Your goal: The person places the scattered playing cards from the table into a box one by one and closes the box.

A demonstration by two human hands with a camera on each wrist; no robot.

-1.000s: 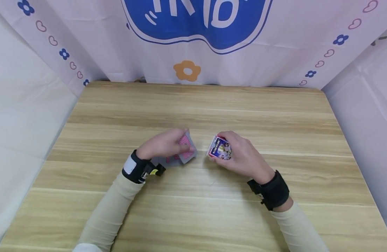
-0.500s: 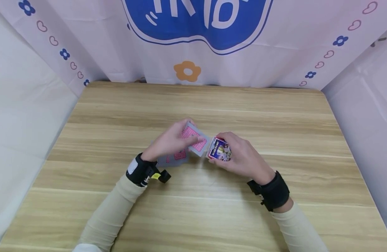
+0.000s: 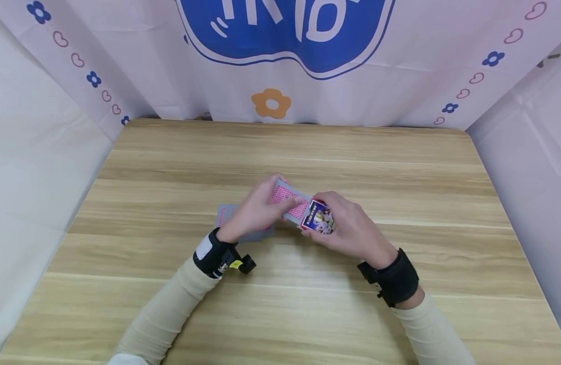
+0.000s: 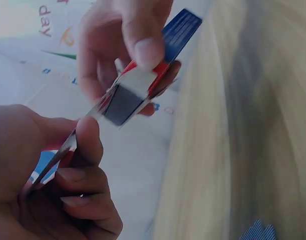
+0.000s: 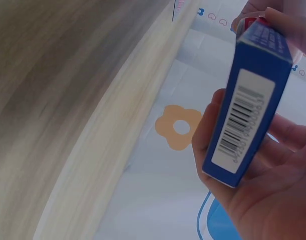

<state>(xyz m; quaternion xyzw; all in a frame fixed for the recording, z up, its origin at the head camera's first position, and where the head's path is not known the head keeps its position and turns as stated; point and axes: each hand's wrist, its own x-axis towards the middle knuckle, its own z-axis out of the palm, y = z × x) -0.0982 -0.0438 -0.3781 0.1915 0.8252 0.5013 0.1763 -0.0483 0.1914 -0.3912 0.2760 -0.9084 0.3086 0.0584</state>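
Between its thumb and fingers my left hand (image 3: 257,210) pinches a thin batch of playing cards (image 3: 289,199) with red-patterned backs. Opposite it, my right hand (image 3: 360,230) grips a small blue card box (image 3: 319,218) by its sides, off the table. The cards' right end meets the box's open end; how far they reach inside cannot be told. In the left wrist view the box (image 4: 182,36) shows a white flap and a dark opening, and the cards (image 4: 57,159) appear edge-on. A barcode marks the box's end (image 5: 243,120) in the right wrist view.
More playing cards (image 3: 223,214) lie face down on the wooden table (image 3: 280,314), partly hidden under my left wrist. A white printed curtain (image 3: 139,61) hangs behind the table's far edge.
My left hand has picked up a batch of cards from the table and brought it rightward to the box's open end. The right hand and box have stayed nearly still.
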